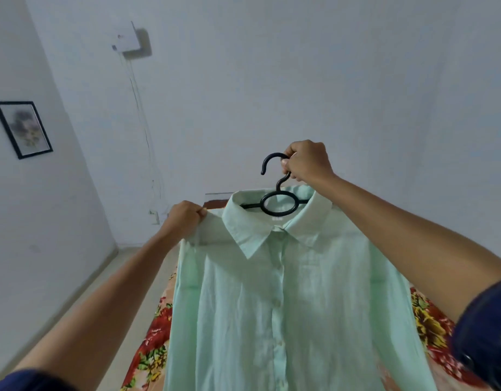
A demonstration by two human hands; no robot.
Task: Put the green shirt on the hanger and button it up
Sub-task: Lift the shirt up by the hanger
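A pale green shirt [286, 300] hangs on a black plastic hanger [277, 204], held up in front of me with its front facing me. The placket looks closed, with buttons running down the middle. My right hand [307, 162] grips the hanger's hook from the right. My left hand [184, 218] pinches the shirt's left shoulder seam. The hanger's arms are hidden inside the shirt; only the hook, the ring and short bits of the bar show above the collar.
Below the shirt lies a bed with a red floral sheet [153, 340]. A framed picture [22, 128] hangs on the left wall. A switch box [133, 40] with a cable running down is on the far wall. Pale floor [82, 314] runs along the left.
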